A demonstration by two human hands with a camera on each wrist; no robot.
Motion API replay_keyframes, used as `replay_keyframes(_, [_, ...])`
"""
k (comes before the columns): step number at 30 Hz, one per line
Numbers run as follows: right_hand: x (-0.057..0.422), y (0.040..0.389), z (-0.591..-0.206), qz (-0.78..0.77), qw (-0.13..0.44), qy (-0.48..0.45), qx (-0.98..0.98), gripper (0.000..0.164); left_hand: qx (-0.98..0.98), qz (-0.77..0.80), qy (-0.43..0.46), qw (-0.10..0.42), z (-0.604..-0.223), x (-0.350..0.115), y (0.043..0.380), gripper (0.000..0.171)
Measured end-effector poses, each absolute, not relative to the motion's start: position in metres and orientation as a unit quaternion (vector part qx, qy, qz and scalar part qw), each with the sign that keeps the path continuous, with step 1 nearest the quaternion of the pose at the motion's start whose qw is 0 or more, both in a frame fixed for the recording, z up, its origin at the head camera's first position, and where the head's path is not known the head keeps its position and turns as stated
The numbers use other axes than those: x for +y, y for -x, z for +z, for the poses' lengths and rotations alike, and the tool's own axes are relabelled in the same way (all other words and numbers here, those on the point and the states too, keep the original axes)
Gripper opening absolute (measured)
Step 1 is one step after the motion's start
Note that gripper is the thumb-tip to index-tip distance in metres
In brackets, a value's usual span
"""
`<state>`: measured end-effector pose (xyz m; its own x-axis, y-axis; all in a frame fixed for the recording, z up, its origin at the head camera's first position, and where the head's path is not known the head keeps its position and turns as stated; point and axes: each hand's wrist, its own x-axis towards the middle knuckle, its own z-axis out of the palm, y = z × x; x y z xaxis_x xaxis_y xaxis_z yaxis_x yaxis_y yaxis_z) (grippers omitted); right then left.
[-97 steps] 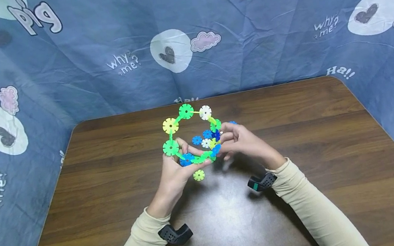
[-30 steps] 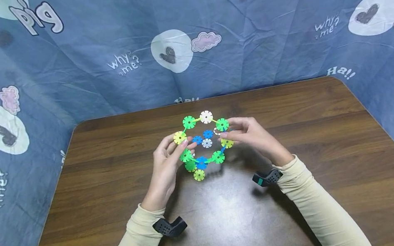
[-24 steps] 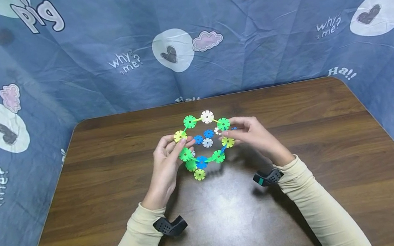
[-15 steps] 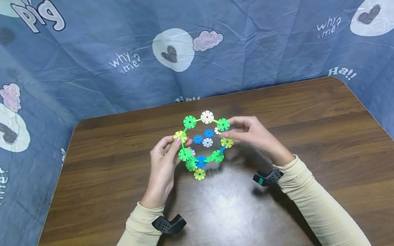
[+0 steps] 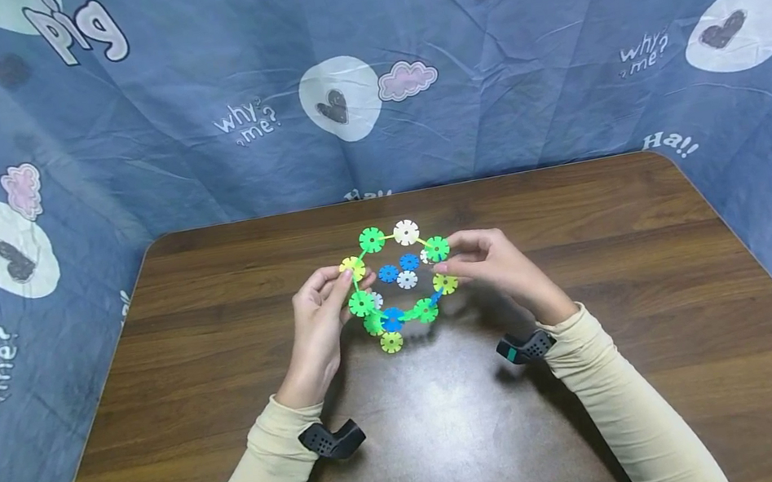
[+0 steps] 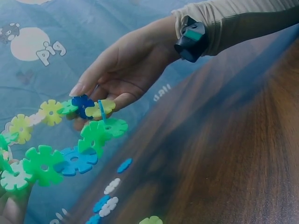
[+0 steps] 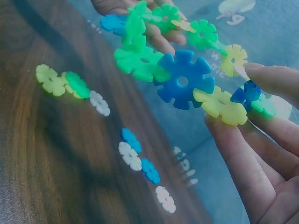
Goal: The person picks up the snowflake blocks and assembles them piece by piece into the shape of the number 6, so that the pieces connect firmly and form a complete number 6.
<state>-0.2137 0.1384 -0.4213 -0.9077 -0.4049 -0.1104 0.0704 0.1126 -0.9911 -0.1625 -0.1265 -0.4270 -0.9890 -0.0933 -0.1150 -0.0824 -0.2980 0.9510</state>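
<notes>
A closed ring of slotted plastic snowflake discs (image 5: 372, 240), in green, yellow, white and blue, is held up over the table between both hands. On its left side my left hand (image 5: 315, 317) pinches a yellow disc (image 5: 353, 269) between thumb and fingers. My right hand (image 5: 504, 269) grips the opposite side. In the right wrist view, its thumb lies at a dark blue disc (image 7: 247, 93), and a finger supports a yellow disc (image 7: 222, 106) from below. The left wrist view shows the ring's near green disc (image 6: 43, 165) linked to a blue one (image 6: 77, 161).
Several loose discs lie on the wooden table (image 5: 625, 306) beneath the ring: blue (image 5: 409, 262), white (image 5: 407, 279) and a yellow-green one (image 5: 391, 342) nearest the front. A blue printed cloth (image 5: 197, 160) hangs behind and beside the table.
Over three seconds the ring has come lower and turned. My left hand has shifted from its near edge to the yellow disc on the left. In the last half second, only the ring dips slightly.
</notes>
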Motion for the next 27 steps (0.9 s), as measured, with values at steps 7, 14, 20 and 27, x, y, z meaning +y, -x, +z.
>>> replay_keyframes(7, [0.1379, 0.2166, -0.4237, -0.645, 0.162, 0.121, 0.737, 0.030, -0.596, -0.798, -0.082, 0.010, -0.4267, -0.1276, 0.1625, 0.005])
replay_keyframes(14, [0.1375, 0.2170, -0.4251, -0.642, 0.148, 0.115, 0.743, 0.025, -0.604, -0.791, -0.095, 0.008, -0.4269, -0.1268, 0.1622, 0.004])
replay_keyframes(20, [0.1377, 0.2164, -0.4226, -0.646, 0.152, 0.112, 0.740, 0.023, -0.592, -0.801, -0.091, 0.007, -0.4269, -0.1262, 0.1626, 0.003])
replay_keyframes(27, [0.1473, 0.2180, -0.4221, -0.625, 0.222, 0.146, 0.733, 0.019, -0.590, -0.802, -0.094, 0.016, -0.4250, -0.1277, 0.1624, 0.006])
